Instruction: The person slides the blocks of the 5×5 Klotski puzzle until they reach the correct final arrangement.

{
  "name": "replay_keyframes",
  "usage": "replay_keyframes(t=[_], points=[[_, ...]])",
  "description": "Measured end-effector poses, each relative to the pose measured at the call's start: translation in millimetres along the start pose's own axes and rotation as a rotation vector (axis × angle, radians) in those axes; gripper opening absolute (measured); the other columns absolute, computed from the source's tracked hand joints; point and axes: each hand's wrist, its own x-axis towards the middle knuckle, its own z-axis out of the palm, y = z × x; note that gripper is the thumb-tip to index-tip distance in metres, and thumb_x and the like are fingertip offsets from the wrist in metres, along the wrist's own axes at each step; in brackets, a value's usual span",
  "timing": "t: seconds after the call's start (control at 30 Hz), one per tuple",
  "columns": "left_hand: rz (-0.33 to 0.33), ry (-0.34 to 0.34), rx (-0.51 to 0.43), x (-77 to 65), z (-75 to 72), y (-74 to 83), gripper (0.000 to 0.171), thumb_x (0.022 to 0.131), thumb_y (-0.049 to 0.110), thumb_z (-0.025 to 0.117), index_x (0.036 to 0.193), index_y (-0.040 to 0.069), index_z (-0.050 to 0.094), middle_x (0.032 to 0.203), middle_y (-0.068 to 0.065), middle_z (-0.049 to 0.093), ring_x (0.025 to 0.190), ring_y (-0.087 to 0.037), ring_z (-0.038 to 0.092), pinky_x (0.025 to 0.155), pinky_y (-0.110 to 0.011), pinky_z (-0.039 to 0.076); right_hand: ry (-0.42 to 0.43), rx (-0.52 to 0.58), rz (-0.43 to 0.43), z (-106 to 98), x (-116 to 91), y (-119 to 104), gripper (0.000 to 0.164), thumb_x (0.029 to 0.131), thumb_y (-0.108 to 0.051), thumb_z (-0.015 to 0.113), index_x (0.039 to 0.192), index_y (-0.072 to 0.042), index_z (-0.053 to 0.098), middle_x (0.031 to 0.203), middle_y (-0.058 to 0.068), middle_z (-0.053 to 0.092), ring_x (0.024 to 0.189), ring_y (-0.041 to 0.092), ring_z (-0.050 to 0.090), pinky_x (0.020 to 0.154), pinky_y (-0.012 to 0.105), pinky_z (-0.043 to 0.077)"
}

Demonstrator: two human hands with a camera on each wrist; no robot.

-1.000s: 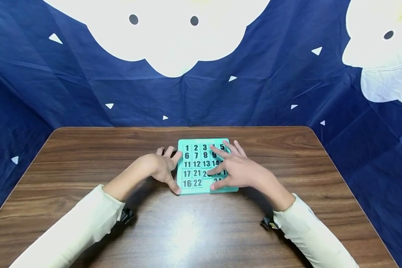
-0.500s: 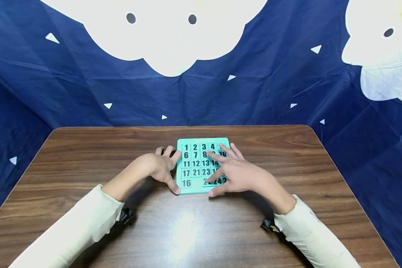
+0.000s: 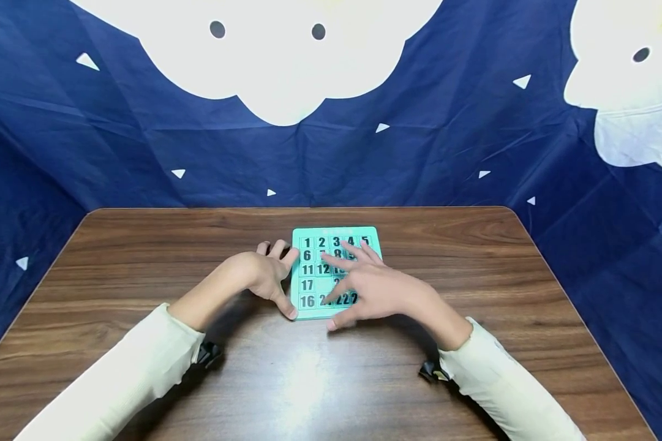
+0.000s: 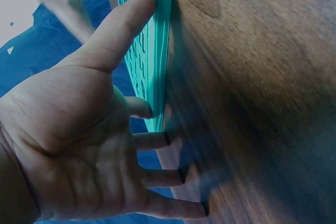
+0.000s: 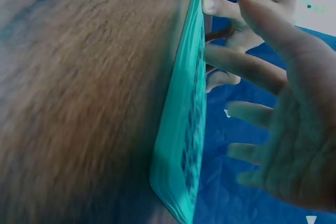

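Note:
A turquoise sliding number puzzle [image 3: 362, 231] lies flat on the table, its black-numbered tiles set in rows. My left hand [image 3: 261, 277] is spread along its left edge: the thumb rests on the near left corner, the index fingertip touches the side higher up, and the other fingertips rest on the tabletop. My right hand [image 3: 386, 291] reaches over the puzzle from the right, hiding the lower right tiles. Its index fingertip is on the 21 tile [image 3: 323, 301] in the bottom row, just below the vacant slot [image 3: 324, 285]. In the right wrist view the remaining fingers [image 5: 247, 153] extend above the puzzle.
The puzzle rests on a brown wood-grain table [image 3: 171, 257] with rounded far corners. Behind and beside it hangs a dark blue cloth [image 3: 226, 153] with white cloud shapes. Black straps [image 3: 208, 354] show at both wrists beneath pale sleeves [image 3: 138, 367].
My right hand has moved left. The 22 tile slid right, then 21 came down into the bottom row, leaving the vacant slot above it. The left hand has stayed put.

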Motion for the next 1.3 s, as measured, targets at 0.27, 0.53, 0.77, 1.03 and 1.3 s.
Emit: replay_keyframes(t=[0.27, 0.53, 0.77, 1.03, 1.3], points=[[0.012, 0.003, 0.008, -1.1, -0.6, -1.0, 0.1, 0.083, 0.071, 0.094, 0.143, 0.017, 0.035, 0.169, -0.021, 0.026, 0.162, -0.057, 0.024, 0.123, -0.072, 0.042, -0.021, -0.025, 0.064, 4.5, 13.5, -0.7, 0.071, 0.096, -0.075, 0.077, 0.16, -0.047, 0.063, 0.192, 0.006, 0.008, 0.178, 0.047, -0.005, 0.139, 0.074, -0.007], [-0.001, -0.008, 0.007, 0.0, -0.4, 0.9, 0.103, 0.083, 0.071, 0.093, 0.148, 0.017, 0.034, 0.173, -0.021, 0.023, 0.165, -0.056, 0.021, 0.124, -0.072, 0.042, -0.002, -0.07, 0.012, -0.2, 8.5, -8.6, 0.063, 0.095, -0.072, 0.08, 0.148, -0.039, 0.076, 0.192, 0.007, 0.015, 0.178, 0.05, -0.001, 0.139, 0.076, -0.003], [0.01, -0.001, 0.018, -1.6, 0.2, -0.1, 0.103, 0.083, 0.072, 0.093, 0.146, 0.016, 0.035, 0.17, -0.023, 0.026, 0.162, -0.057, 0.025, 0.123, -0.073, 0.043, -0.037, -0.106, 0.052, 4.6, 19.5, -13.1, 0.07, 0.095, -0.075, 0.078, 0.158, -0.047, 0.065, 0.193, 0.006, 0.007, 0.178, 0.048, -0.005, 0.139, 0.074, -0.006], [0.006, -0.007, -0.001, -1.4, 2.3, 1.2, 0.101, 0.083, 0.07, 0.094, 0.146, 0.017, 0.034, 0.169, -0.02, 0.026, 0.163, -0.055, 0.023, 0.123, -0.07, 0.043, -0.041, -0.011, 0.032, -2.0, 2.8, -1.6, 0.058, 0.091, -0.069, 0.087, 0.139, -0.038, 0.082, 0.191, 0.005, 0.018, 0.178, 0.048, -0.002, 0.138, 0.076, -0.006], [0.005, -0.001, 0.008, -1.2, -0.2, 0.8, 0.1, 0.083, 0.071, 0.093, 0.144, 0.018, 0.035, 0.169, -0.02, 0.025, 0.162, -0.055, 0.024, 0.119, -0.069, 0.045, -0.056, 0.009, -0.027, 4.8, -3.9, 0.9, 0.07, 0.095, -0.074, 0.079, 0.157, -0.044, 0.068, 0.192, 0.005, 0.011, 0.178, 0.049, -0.005, 0.138, 0.078, -0.004]])
